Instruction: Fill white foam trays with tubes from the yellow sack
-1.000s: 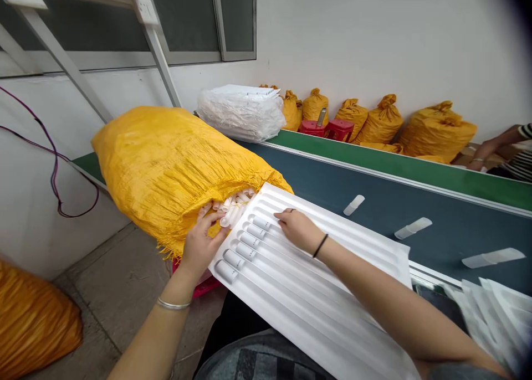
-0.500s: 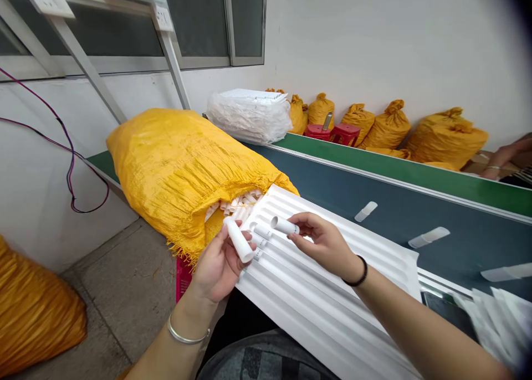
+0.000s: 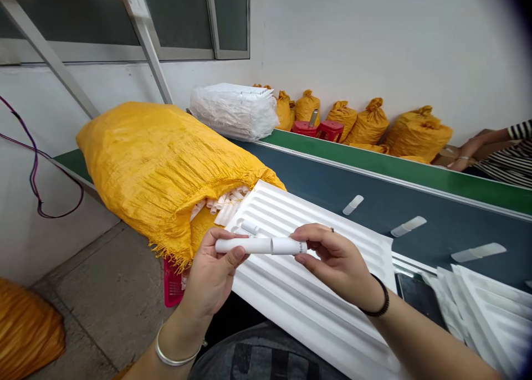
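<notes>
My left hand [image 3: 218, 263] is closed around a plain white plastic tube [image 3: 241, 246], held level. In my right hand [image 3: 328, 261], pinched between thumb and fingers, is a white tube with small dark print [image 3: 286, 246]. The two tubes meet end to end in line; whether one sits inside the other I cannot tell. Beneath both hands lies a ribbed white tray [image 3: 299, 308] with long grooves. A few printed tubes [image 3: 249, 227] rest at its far left end, partly hidden by my left hand.
A big yellow woven sack [image 3: 166, 158] lies open at left, with many white tubes [image 3: 226, 199] in its mouth. Joined tubes [image 3: 409, 226] lie on the dark conveyor belt [image 3: 324, 186]. White trays [image 3: 490, 308] and a dark phone-like slab [image 3: 419, 297] are at right. A person in striped sleeves [image 3: 507, 161] sits beyond.
My hands have come together, turning the left tube level and bringing its end against the printed tube in my right hand. The camera view has shifted slightly right.
</notes>
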`<state>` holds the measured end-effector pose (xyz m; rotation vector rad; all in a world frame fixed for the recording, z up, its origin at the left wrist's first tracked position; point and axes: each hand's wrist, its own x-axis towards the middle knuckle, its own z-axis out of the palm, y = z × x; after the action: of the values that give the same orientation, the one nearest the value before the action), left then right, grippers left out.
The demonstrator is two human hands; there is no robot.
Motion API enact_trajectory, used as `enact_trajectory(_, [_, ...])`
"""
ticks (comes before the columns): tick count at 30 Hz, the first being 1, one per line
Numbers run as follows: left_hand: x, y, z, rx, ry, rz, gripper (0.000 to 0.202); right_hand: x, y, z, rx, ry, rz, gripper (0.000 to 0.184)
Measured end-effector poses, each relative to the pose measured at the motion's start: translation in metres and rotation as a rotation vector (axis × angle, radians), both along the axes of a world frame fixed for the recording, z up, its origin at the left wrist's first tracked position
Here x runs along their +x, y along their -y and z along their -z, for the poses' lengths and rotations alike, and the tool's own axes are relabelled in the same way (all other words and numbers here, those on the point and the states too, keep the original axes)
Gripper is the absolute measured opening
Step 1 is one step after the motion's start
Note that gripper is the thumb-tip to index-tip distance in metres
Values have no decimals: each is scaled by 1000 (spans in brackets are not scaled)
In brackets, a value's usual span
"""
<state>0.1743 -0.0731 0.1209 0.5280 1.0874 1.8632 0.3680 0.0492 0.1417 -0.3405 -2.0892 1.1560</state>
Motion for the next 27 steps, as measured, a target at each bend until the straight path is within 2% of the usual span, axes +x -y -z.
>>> enact_trajectory(3, [-2, 7, 1, -59, -413, -25, 32, 4, -2, -3, 134, -14, -15, 36])
enact_trajectory(5, [-3, 12, 0, -127, -622, 58, 26, 7, -2, -4, 169, 7, -38, 37])
enact_trajectory(8, [-3, 16, -3, -175, -741, 205, 23, 10, -2, -5, 159, 45, -49, 35])
enact_trajectory(12, [-4, 17, -7, -157, -830, 249, 20, 11, -1, -7, 98, 114, -27, 27])
enact_trajectory(15, [-4, 17, -6, -128, -966, 210, 20, 10, -1, -7, -17, 144, 7, 22])
enact_trajectory(20, [-3, 14, -3, -2, -1123, 121, 24, 7, -2, -7, -302, 143, 0, 23])
enact_trajectory(24, [-1, 9, -4, 119, -1201, 148, 30, 4, -4, -5, -555, 197, -15, 29])
enact_trajectory(27, [-1, 8, -4, 178, -1276, 178, 32, 2, -4, -4, -665, 275, -31, 34])
